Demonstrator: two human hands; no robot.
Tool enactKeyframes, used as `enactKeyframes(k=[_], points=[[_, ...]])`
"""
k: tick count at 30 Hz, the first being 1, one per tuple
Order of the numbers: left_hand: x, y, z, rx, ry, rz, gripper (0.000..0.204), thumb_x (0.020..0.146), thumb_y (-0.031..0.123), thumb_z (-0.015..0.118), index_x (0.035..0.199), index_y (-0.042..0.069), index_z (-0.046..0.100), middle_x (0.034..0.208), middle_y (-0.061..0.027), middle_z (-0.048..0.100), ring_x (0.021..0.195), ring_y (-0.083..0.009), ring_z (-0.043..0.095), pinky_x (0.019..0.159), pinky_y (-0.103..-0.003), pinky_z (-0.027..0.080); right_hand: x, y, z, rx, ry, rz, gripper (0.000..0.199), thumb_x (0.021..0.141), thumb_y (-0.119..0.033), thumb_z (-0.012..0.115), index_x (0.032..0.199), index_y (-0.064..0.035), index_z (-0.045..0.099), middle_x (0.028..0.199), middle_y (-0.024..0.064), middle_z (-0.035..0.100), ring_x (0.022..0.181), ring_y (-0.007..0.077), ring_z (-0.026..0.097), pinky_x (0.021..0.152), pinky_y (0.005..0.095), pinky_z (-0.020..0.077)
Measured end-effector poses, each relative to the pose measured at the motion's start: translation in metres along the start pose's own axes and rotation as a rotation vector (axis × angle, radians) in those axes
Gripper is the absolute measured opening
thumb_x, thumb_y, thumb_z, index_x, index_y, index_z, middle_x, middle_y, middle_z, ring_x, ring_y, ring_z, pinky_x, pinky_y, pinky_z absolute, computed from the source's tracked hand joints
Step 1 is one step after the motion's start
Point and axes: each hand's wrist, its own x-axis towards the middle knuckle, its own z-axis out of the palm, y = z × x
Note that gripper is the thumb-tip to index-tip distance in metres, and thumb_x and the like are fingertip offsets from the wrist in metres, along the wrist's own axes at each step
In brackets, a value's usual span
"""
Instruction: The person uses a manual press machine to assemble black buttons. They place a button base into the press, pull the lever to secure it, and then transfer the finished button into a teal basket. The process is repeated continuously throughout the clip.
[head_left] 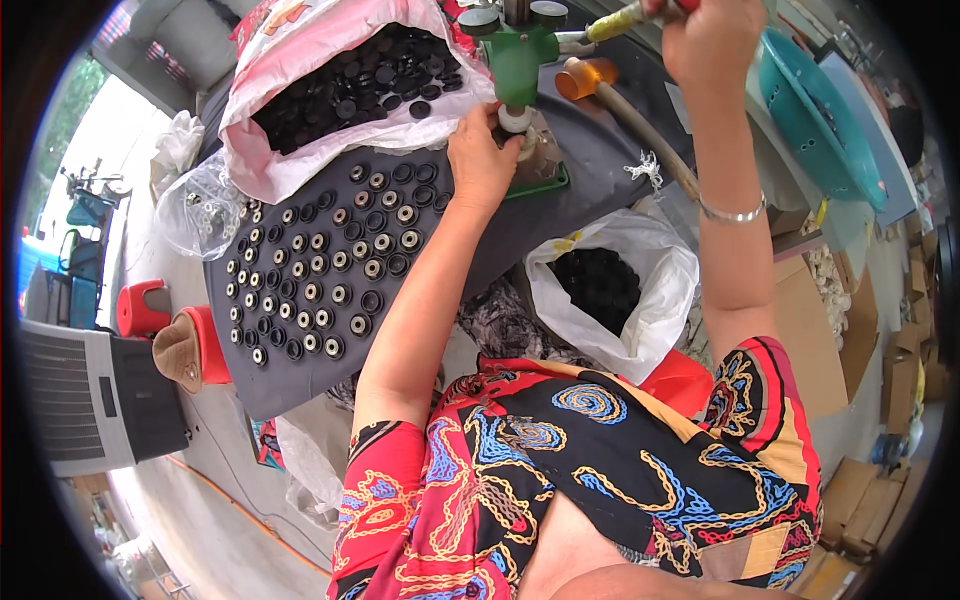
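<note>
A green hand press stands at the far side of the dark cloth-covered table. Its white round tip points down over the base. My left hand is at that tip, thumb and fingers closed in around it; whatever they pinch is hidden. Raised at the upper right, my right hand is wrapped round the press lever, which has a yellowish grip. Left of my left forearm, rows of small black rings lie on the cloth, many with metal centres.
A pink-white sack of black caps lies behind the rows. A white bag of black parts stands near my front. An orange-headed mallet lies right of the press. A teal basin is farther right, with red stools at left.
</note>
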Motion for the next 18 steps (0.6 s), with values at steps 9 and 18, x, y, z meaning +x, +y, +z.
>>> enactKeyframes(k=[9, 18], points=[[-0.004, 0.007, -0.065, -0.086, 0.106, 0.05, 0.03, 0.078, 0.004, 0.069, 0.107, 0.003, 0.067, 0.09, -0.0142, 0.073, 0.081, -0.0254, 0.072, 0.074, -0.034, 0.055, -0.154, 0.02, -0.056, -0.27, -0.193, -0.362, 0.006, 0.091, 0.0, 0.05, 0.085, 0.0015, 0.052, 0.082, 0.0127, 0.058, 0.079, 0.0231, 0.059, 0.092, 0.0508, 0.0505], [-0.07, 0.015, -0.13, 0.36, -0.405, 0.219, 0.024, 0.074, 0.001, 0.068, 0.098, 0.003, 0.073, 0.097, -0.013, 0.072, 0.091, -0.0292, 0.067, 0.081, -0.038, 0.054, -0.091, -0.01, -0.038, -0.485, -0.212, -0.281, 0.009, 0.09, 0.006, 0.046, 0.087, 0.0038, 0.055, 0.082, 0.0138, 0.058, 0.075, 0.0259, 0.061, 0.086, 0.0498, 0.0538]])
